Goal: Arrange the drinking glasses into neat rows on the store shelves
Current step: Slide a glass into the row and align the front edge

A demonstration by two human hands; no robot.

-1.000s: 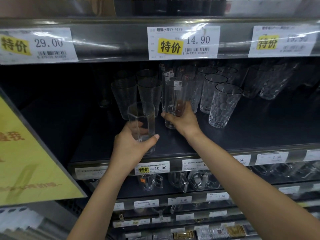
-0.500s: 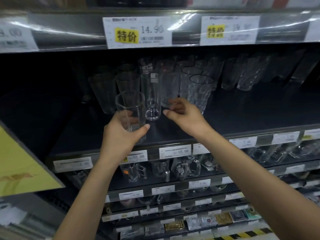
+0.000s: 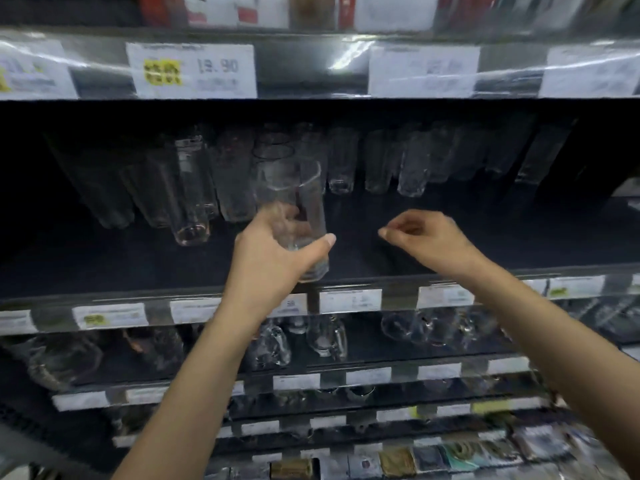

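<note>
Both forearms come up from the bottom edge of the frame and are cut off there, so nothing of the person past the elbows shows. The whole view is smeared by motion. The small packets along the lower right and the handled glassware on the shelf below the hands are only soft shapes, and the print on the price labels on the shelf lip cannot be read. Just above that lip, left of centre, the left hand grips a drinking glass, thumb across the near side and fingers curled round the far side, showing faintly through the wall. The hand covers the lower body of the glass, and I cannot tell whether its base touches the dark shelf or is just clear of it. The glass is clear, tall and straight-sided, roughly upright, with an angular rim. To its right and well apart, the right hand hangs over the shelf with fingers curled toward the thumb, nothing visible between them. Left of the held glass stands a tall clear tumbler. Behind it, more glasses run across the back, melting into the dark so they cannot be counted. On the rail above, at upper left, a price tag seems to read 19.90. Those beside it are washed out by glare.
</note>
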